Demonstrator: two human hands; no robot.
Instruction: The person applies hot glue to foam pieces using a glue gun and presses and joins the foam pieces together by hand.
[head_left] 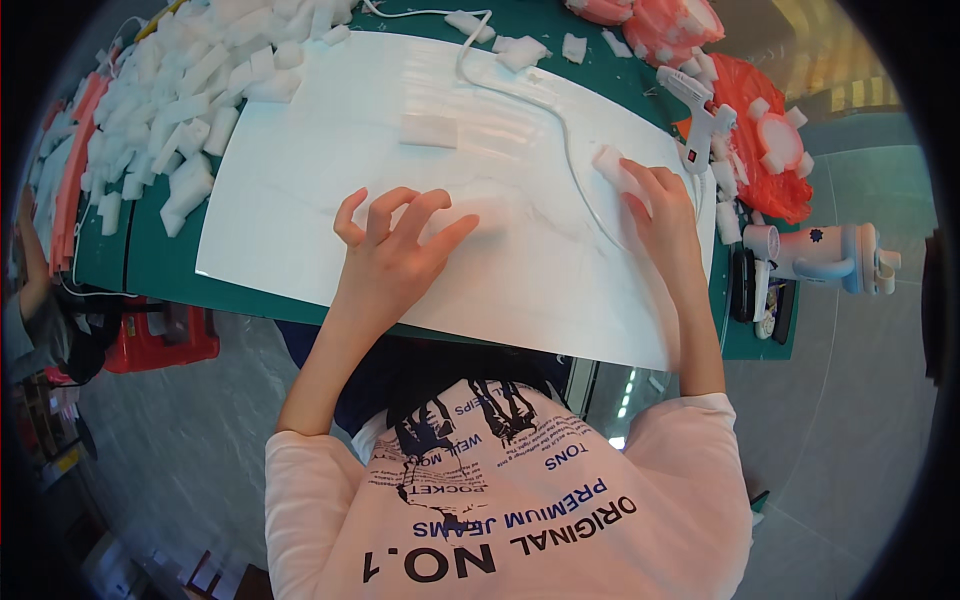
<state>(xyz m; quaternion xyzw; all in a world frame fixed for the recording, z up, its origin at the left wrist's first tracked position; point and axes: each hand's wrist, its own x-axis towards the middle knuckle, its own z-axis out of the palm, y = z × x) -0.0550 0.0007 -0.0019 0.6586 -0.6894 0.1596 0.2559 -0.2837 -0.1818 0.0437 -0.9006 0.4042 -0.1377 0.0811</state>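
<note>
My left hand hovers over a large white sheet, fingers spread and curved with nothing in them. Between the thumb and fingers of my right hand is a small white foam block, held above the sheet's right side. Another flat foam block lies on the far middle part of the sheet. A white glue gun stands just beyond my right hand. Its white cord runs across the sheet, passing left of that hand.
Many loose foam blocks heap up at the far left of the green table. Red plastic bags with foam pieces sit far right. A pale blue bottle is at the right edge. A red stool and another person's arm are at left.
</note>
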